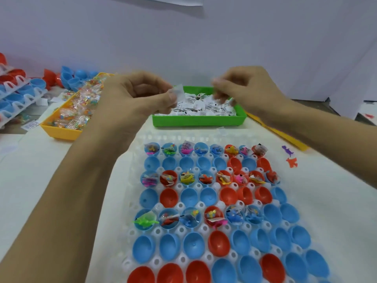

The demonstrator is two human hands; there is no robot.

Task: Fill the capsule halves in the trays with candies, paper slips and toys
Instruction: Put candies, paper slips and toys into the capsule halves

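I watch the paper slip point(179, 91) first — a small white piece pinched between the thumb and curled fingers of my left hand point(138, 94), held just above the far-left corner of the green tray point(199, 120) that holds the heap of slips. My right hand point(242, 88) hovers over the right side of that heap with its fingers curled and tips drawn together; the tips are blurred, so I cannot tell whether they hold a slip of their own.

Near me lies the white capsule tray point(155, 233), with blue and red capsule halves point(169, 198) in rows. By my count 3 rows carry contents: the far row, the 3rd row and the 5th row, and in that 5th row the 2 rightmost halves look bare. The rows between them and the near rows are empty.

The risks I judge from here: the slips are light and cling, so the pinch may carry 2 at once, or one may flutter off on the way down and land between cups or in an already filled half. The filled halves sit brim-full — a green toy point(145, 221) pokes over its rim in the 5th row — so a forearm crossing low could knock contents out.

To the left, the yellow tray point(61, 130) of wrapped candies sits close to my left wrist, and a careless pull back could nudge it. At right, 2 loose toys point(290, 158) lie on the cloth beside the capsule tray.
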